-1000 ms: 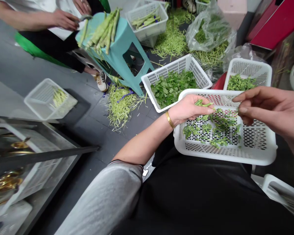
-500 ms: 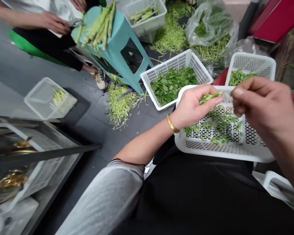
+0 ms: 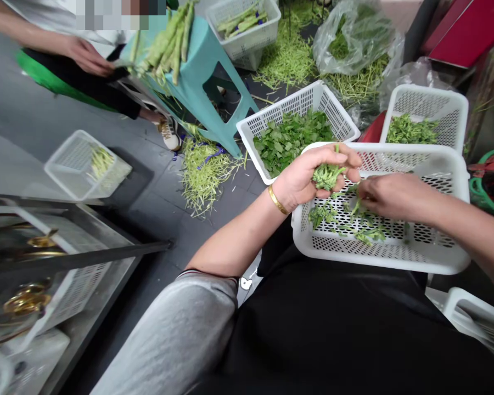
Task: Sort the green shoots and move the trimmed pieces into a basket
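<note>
My left hand [image 3: 313,173], palm up with a gold bangle at the wrist, holds a small bunch of green sprigs [image 3: 326,176] over the left side of a white perforated basket [image 3: 432,253]. Down inside the same basket, the fingers of my right hand [image 3: 389,193] are pinched on a green sprig [image 3: 356,206]. Loose green pieces [image 3: 369,235] are scattered on the basket's floor. Leafy greens [image 3: 292,140] fill part of the basket behind, and a smaller one at the back right holds more green pieces [image 3: 411,130].
A teal stool [image 3: 201,60] carries peeled stalks [image 3: 173,46]; beside it sits a person, whose hand [image 3: 88,55] shows. Peelings [image 3: 206,175] lie on the floor. At left are a white bin [image 3: 72,175] and a metal rack [image 3: 102,236]. A plastic bag [image 3: 354,41] stands at the back.
My right hand has moved down and left into the basket. My left hand has turned palm up and shifted slightly left, showing the bunch it holds. The other person's hand has moved slightly down.
</note>
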`<state>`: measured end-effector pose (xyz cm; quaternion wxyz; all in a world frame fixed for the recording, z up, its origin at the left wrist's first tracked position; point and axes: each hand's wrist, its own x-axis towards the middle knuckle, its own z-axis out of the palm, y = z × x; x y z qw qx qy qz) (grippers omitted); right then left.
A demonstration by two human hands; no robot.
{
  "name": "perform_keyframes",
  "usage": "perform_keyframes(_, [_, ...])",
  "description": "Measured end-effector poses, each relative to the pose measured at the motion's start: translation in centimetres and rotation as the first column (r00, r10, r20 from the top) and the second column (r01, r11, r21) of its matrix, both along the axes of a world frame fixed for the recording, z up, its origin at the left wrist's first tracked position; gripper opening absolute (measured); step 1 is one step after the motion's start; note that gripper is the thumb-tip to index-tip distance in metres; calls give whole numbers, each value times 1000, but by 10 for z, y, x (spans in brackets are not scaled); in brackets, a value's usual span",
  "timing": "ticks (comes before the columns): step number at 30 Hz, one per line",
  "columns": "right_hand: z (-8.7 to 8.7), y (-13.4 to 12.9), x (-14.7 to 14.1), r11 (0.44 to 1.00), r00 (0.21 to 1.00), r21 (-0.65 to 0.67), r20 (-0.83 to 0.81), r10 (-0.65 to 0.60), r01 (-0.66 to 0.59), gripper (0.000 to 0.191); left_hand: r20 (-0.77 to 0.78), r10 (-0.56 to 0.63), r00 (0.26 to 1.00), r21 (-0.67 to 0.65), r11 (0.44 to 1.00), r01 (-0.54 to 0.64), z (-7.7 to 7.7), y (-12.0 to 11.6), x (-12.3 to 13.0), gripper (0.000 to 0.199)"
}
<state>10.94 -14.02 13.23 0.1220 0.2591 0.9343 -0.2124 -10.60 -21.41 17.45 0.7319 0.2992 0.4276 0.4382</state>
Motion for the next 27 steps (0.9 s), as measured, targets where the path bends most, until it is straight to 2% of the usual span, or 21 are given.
perform_keyframes(3, [20,16,15,992,964,-111,-253,-80,54,11,-134,-29,991,-111,994,14,1,-4,9,28])
perform_keyframes(6, [39,17,18,949,873,-247,-396,-283,196,21,-156,-113,981,-156,984,89,1,-3,16,36])
perform_keyframes(7, [39,16,15,915,837,-315,-403,-371,253,27,-153,-113,982,-155,984,89,1,-2,16,35])
perform_keyframes(9, [27,10,8,849,794,-403,-359,-491,342,33,-136,-62,989,-147,988,42,1,0,11,28])
perform_keyframes(10, [16,7,4,846,815,-395,-309,-490,358,33,-123,-24,992,-139,990,6,1,1,7,23])
perform_keyframes(11, [4,3,-1,871,862,-346,-246,-444,350,30,-109,14,994,-128,991,-28,2,2,4,17])
perform_keyframes(13, [-19,-5,-11,952,956,-168,-99,-276,257,19,-92,73,993,-103,991,-83,2,2,-3,11])
perform_keyframes(15, [-32,-8,-17,990,991,-34,5,-137,137,12,-97,98,990,-86,991,-106,1,2,-5,9])
perform_keyframes(16, [-32,-7,-17,995,995,-11,6,-101,101,13,-107,95,990,-81,991,-104,1,1,-5,7])
perform_keyframes(17, [-28,-4,-16,996,996,-21,-27,-83,83,15,-119,88,989,-77,992,-98,1,0,-3,6])
perform_keyframes(19, [-10,5,-8,988,981,-122,-158,-109,90,18,-162,82,983,-56,994,-92,0,-2,2,16])
perform_keyframes(21, [15,12,0,956,929,-250,-293,-226,154,27,-226,105,969,-13,994,-110,-1,-4,9,29])
perform_keyframes(23, [34,16,6,896,856,-386,-363,-367,221,39,-271,148,951,47,989,-141,-1,-4,14,40])
perform_keyframes(25, [38,18,5,817,809,-529,-362,-462,230,50,-268,189,945,80,982,-173,1,-3,17,42])
perform_keyframes(26, [34,18,2,785,799,-576,-350,-488,227,53,-252,202,946,75,979,-189,2,-2,16,39])
perform_keyframes(27, [27,18,-2,778,801,-583,-337,-494,234,53,-230,213,950,56,977,-206,3,0,14,36])
